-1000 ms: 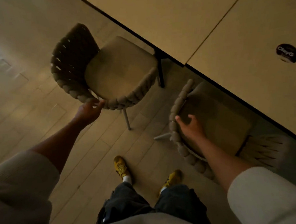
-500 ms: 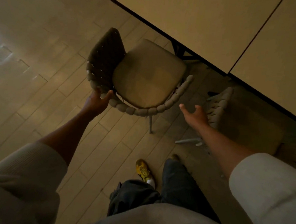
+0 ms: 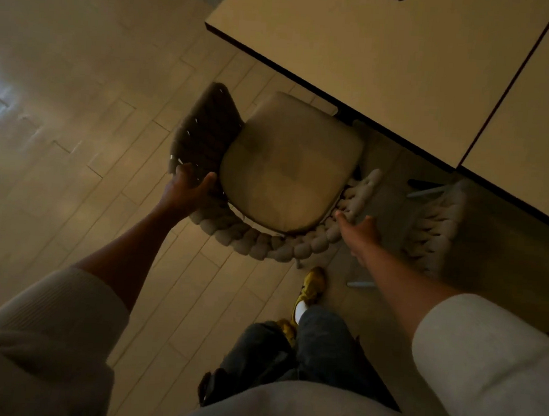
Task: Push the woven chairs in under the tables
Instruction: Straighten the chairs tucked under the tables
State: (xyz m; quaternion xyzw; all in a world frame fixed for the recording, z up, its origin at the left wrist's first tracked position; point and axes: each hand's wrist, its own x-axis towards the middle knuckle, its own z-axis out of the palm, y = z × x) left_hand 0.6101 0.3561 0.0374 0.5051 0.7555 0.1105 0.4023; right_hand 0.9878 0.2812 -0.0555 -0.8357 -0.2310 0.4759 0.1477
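Gripping the dark woven backrest of the chair (image 3: pixel 288 170), the left hand (image 3: pixel 189 186) has its thumb on the inner face beside the seat and its fingers wrapped over the outer edge, at about 8 o'clock of the seat. The right hand (image 3: pixel 358 227) is at about 4 o'clock of the seat, laid against the pale braided rim (image 3: pixel 258 243) where it curves up into the arm. Its thumb points toward 10 o'clock, and I cannot tell whether its fingers are curled round the braid or only touch it.

The chair stands on the plank floor (image 3: pixel 78 138) with its front edge at 1 o'clock, just meeting the dark edge of the tabletop (image 3: pixel 371 69); most of the seat is out in the open. A second chair (image 3: pixel 433 224), pale and woven, sits at 3 o'clock of the first, close beside the right hand, with part of it in shadow under the tabletop. Another tabletop (image 3: pixel 536 111) butts against the first at 2 o'clock of the view. At 6 o'clock are dark trousers (image 3: pixel 306 348) and a yellow shoe (image 3: pixel 312 284), with pale sleeves (image 3: pixel 482 365) at both lower corners
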